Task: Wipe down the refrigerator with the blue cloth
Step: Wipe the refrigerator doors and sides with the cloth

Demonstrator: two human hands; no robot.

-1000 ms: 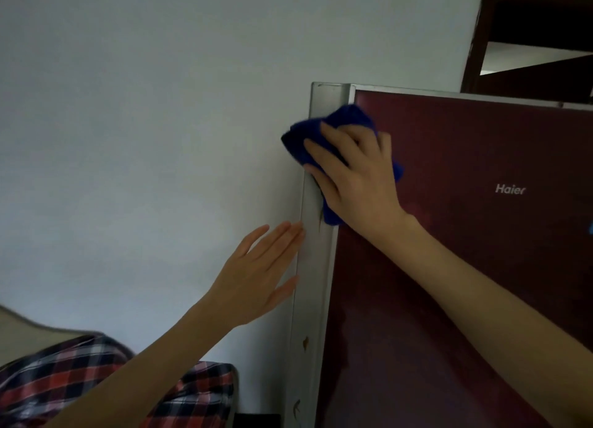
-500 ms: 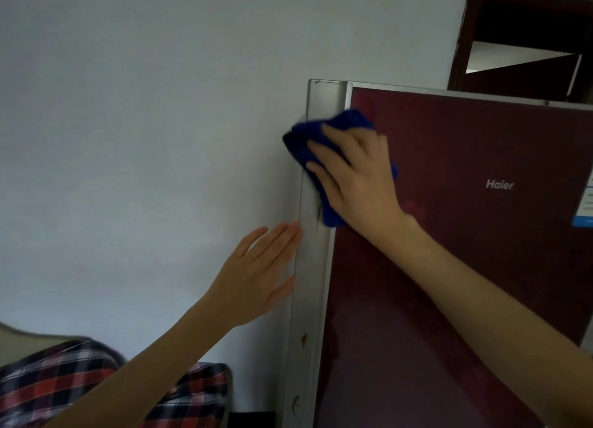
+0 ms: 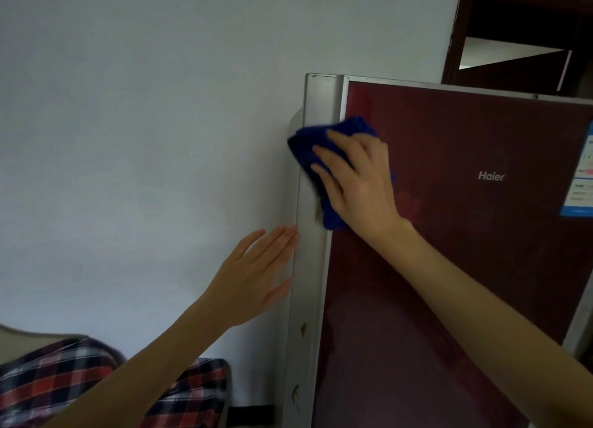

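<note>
The bunched-up dark blue microfibre cloth [image 3: 308, 151] was pressed against the upper left part of the tall dark red glossy refrigerator [image 3: 449, 251], sitting right across the seam where the red door front met the grey metal edge strip [image 3: 316, 106]. Part of the cloth stuck out past the strip on the left side, and a lower corner poked out under the palm.

The right hand [image 3: 359, 183] lay flat on top of the cloth with its fingers spread a little, pushing it onto the door rather than gripping it in a fist. Most of the cloth was hidden under that hand, so its full shape was hard to make out. The left hand [image 3: 256, 276] was open and empty, fingers straight and close together, with the fingertips and thumb touching the side of the grey strip lower down, below the cloth.

The door had a silver "Haier" logo [image 3: 491, 176] to the right, and a blue and white label sticker [image 3: 582, 183] was cut off at the frame's right edge, its print too blurry to read. A few small brownish marks [image 3: 303, 329] sat lower on the strip. Behind it all was a plain white wall [image 3: 144, 122], a dark brown door frame [image 3: 519, 19] top right, and some red, navy and white plaid fabric [image 3: 64, 382] at the bottom left, partly cut off.
</note>
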